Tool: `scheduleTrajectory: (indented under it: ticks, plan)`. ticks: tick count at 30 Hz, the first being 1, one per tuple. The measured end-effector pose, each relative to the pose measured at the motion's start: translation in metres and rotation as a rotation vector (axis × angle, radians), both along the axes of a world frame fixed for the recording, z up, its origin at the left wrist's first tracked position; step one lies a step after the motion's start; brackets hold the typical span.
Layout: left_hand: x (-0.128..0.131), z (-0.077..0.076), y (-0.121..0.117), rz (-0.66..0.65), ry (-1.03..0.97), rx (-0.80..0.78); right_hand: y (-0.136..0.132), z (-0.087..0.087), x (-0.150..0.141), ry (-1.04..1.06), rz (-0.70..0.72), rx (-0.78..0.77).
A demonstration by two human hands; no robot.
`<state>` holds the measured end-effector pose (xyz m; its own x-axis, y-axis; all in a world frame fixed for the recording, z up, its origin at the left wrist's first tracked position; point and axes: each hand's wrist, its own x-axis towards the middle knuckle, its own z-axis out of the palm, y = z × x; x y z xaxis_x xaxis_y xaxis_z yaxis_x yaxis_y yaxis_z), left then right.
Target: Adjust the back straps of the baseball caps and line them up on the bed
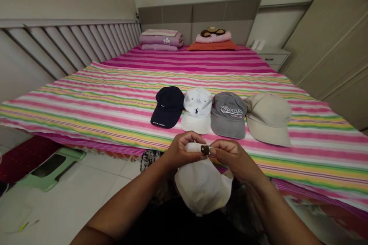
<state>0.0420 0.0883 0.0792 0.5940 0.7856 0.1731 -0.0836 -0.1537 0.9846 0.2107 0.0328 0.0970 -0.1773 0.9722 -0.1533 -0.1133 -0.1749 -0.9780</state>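
Observation:
Both hands hold a white baseball cap (202, 187) up over the edge of the bed, its crown hanging below them. My left hand (181, 151) and my right hand (230, 157) pinch the cap's back strap from either side, around a small dark brown buckle (204, 150). Beyond my hands, several caps lie in a row on the striped bedsheet (115, 111): a navy cap (168, 107), a white cap with a navy polo logo (197, 111), a grey cap with white "Always" lettering (228, 115), and a beige cap (268, 118).
The bed's near edge runs just beyond my hands. Folded pink bedding (161, 40) and pillows (212, 38) lie at the far end. A slatted rail (71, 46) runs along the left side. A green stool (50, 168) stands on the tiled floor (86, 195).

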Motion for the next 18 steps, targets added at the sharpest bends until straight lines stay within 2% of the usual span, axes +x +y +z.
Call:
scheduleTrajectory:
  ticks: [3, 10, 15, 18]
  plan:
    - [0.0026, -0.0002, -0.0015, 0.034, 0.024, -0.014, -0.0008, 0.0007, 0.0004, -0.027, 0.045, 0.043]
    - [0.0053, -0.002, -0.001, 0.08, 0.049, -0.035, -0.0019, -0.0049, -0.0024, 0.085, 0.006, 0.063]
    - [0.0065, -0.0034, -0.0006, 0.052, 0.012, -0.144, -0.0019, -0.0076, -0.004, 0.087, -0.027, 0.071]
    - [0.0054, -0.004, -0.0001, 0.037, -0.037, -0.261, -0.0022, -0.0072, -0.0003, 0.07, 0.01, 0.027]
